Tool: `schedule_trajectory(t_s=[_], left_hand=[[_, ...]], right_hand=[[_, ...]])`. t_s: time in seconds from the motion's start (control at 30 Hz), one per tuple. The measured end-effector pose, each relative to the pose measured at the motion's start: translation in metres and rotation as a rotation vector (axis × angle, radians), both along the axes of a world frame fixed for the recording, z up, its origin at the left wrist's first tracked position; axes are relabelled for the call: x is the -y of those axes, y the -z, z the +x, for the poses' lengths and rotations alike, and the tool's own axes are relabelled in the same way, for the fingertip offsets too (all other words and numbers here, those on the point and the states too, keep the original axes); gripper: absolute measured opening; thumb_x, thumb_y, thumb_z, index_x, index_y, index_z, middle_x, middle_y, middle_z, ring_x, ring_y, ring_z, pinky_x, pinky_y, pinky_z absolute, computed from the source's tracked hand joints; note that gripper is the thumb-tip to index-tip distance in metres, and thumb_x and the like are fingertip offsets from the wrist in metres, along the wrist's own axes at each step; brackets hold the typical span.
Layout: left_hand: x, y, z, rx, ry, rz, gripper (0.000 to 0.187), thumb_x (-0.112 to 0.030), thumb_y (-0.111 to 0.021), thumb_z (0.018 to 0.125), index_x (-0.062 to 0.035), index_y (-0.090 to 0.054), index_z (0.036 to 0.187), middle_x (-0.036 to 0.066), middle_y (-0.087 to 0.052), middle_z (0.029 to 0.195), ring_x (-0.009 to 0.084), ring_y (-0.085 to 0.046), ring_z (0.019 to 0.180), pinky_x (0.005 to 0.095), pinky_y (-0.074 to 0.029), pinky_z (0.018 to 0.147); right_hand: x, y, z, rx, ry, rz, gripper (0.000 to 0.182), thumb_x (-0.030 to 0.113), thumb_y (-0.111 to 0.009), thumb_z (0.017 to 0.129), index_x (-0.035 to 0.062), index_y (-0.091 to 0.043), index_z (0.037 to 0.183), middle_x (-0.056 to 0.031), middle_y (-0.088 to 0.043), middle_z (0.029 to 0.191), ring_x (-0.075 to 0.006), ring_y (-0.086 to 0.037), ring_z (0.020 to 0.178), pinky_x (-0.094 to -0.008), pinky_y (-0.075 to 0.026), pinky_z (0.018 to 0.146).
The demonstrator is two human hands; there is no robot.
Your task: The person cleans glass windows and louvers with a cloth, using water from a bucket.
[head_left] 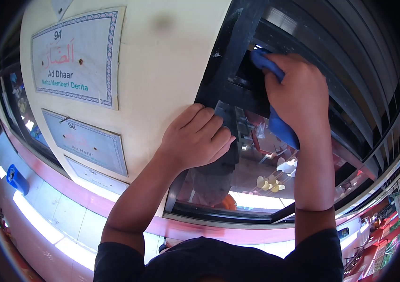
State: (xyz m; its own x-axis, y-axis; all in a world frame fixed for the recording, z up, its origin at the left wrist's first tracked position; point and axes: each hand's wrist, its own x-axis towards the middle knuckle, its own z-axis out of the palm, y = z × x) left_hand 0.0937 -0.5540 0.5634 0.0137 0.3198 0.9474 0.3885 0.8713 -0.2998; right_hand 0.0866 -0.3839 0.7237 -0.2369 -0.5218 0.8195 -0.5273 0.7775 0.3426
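Note:
My right hand [301,89] is closed round a blue cloth [282,129], part of which sticks out past the thumb and part hangs below the palm. It is up against the dark slats of a louvre window [345,89]. My left hand [197,136] is curled into a loose fist at the window's dark frame [219,61], beside the corner of a glass pane [226,110]. What its fingers hold, if anything, is hidden. Reflections of hanging ornaments and red furniture show in the lower glass [251,164].
To the left, a cream wall panel [162,56] carries framed signs, the top one [75,56] reading "Ad Dhaar". A blue bin [17,179] stands on the white tiled floor [63,211] at lower left. Red furniture [374,251] appears at lower right.

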Motion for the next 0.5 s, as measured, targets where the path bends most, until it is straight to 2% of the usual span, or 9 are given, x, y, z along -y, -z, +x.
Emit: schedule_trajectory(t_s=[0.07, 0.17, 0.3, 0.4, 0.5], left_hand=[[0.000, 0.000, 0.000, -0.004, -0.007, 0.001, 0.023, -0.032, -0.077, 0.076, -0.0172, -0.060, 0.075, 0.001, -0.066, 0.089, 0.0218, -0.063, 0.090, 0.0408, -0.048, 0.089], [0.000, 0.000, 0.001, 0.009, -0.018, -0.009, 0.023, -0.033, -0.077, 0.076, -0.0175, -0.059, 0.075, 0.001, -0.066, 0.090, 0.0217, -0.063, 0.091, 0.0403, -0.048, 0.090], [-0.001, -0.001, 0.000, 0.006, -0.033, -0.005, 0.023, -0.033, -0.076, 0.076, -0.0171, -0.060, 0.075, 0.000, -0.066, 0.089, 0.0217, -0.063, 0.090, 0.0403, -0.048, 0.089], [-0.001, -0.001, 0.000, 0.000, -0.025, 0.002, 0.023, -0.032, -0.077, 0.076, -0.0168, -0.060, 0.074, 0.000, -0.065, 0.088, 0.0217, -0.062, 0.089, 0.0401, -0.048, 0.089], [-0.004, 0.001, -0.001, 0.010, -0.022, 0.000, 0.023, -0.031, -0.077, 0.076, -0.0164, -0.060, 0.073, 0.000, -0.065, 0.086, 0.0216, -0.062, 0.088, 0.0399, -0.049, 0.089]], right_hand=[[0.007, 0.001, 0.009, -0.056, 0.063, -0.082, 0.017, 0.009, -0.064, 0.077, 0.0067, -0.074, 0.090, -0.0132, -0.069, 0.089, -0.0345, -0.070, 0.081, -0.0426, -0.057, 0.073], [0.020, 0.016, -0.012, -0.047, -0.052, 0.040, 0.013, 0.008, -0.064, 0.076, 0.0044, -0.072, 0.086, -0.0127, -0.068, 0.087, -0.0346, -0.069, 0.078, -0.0423, -0.056, 0.069], [0.009, 0.011, -0.008, 0.061, -0.132, 0.160, 0.010, 0.005, -0.062, 0.072, 0.0033, -0.068, 0.079, -0.0126, -0.065, 0.085, -0.0346, -0.068, 0.075, -0.0437, -0.055, 0.067], [0.003, 0.014, 0.008, 0.122, -0.123, 0.235, 0.015, 0.005, -0.062, 0.072, 0.0037, -0.071, 0.083, -0.0127, -0.065, 0.085, -0.0347, -0.068, 0.076, -0.0441, -0.055, 0.068], [-0.005, 0.015, 0.002, 0.184, -0.207, 0.166, 0.030, 0.005, -0.067, 0.074, 0.0035, -0.073, 0.103, -0.0145, -0.066, 0.087, -0.0364, -0.066, 0.077, -0.0423, -0.053, 0.069]])
